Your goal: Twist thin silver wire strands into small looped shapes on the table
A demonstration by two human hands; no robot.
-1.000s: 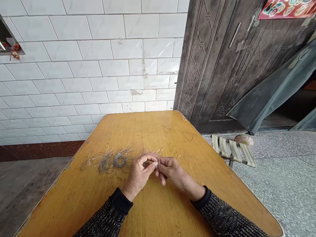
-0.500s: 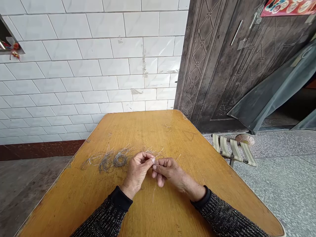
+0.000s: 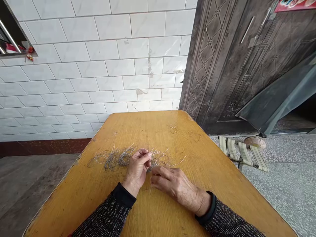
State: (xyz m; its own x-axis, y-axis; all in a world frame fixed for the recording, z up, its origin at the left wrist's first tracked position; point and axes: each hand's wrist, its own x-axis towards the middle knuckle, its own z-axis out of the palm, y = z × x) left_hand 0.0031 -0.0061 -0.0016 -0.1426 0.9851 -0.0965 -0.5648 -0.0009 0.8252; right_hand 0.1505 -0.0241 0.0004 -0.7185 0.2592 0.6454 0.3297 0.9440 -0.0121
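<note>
From my seat I have the left hand [image 3: 138, 169] and right hand [image 3: 177, 187] over the middle of the table [image 3: 143, 131], side by side and slightly apart. The left has thumb pressed to forefinger, most likely gripping a thin wire [image 3: 150, 188], though the strand is hidden at that pinch; it shows only as a fine tail below the right fingertips. The right is turned back-up with fingers bent, and I cannot tell whether it grips that strand or merely touches it. I'd judge the left is acting as the anchor, leaving the right free to work the strand. Loose wire coils [image 3: 124, 158] lie in a row toward the table's left edge, probably set there to keep them separate and within easy reach. One more wire bundle [image 3: 156, 160] sits just beyond the hands, partly covered by them, and its stray ends spread toward the right edge, where they might snag on the fingers. Near the far right corner I see a faint triangular outline [image 3: 196, 136], wire or scratch, I can't say. The tiled wall [image 3: 98, 69] closes off the far edge; a striped stool [image 3: 256, 158] stands beyond the right edge.
</note>
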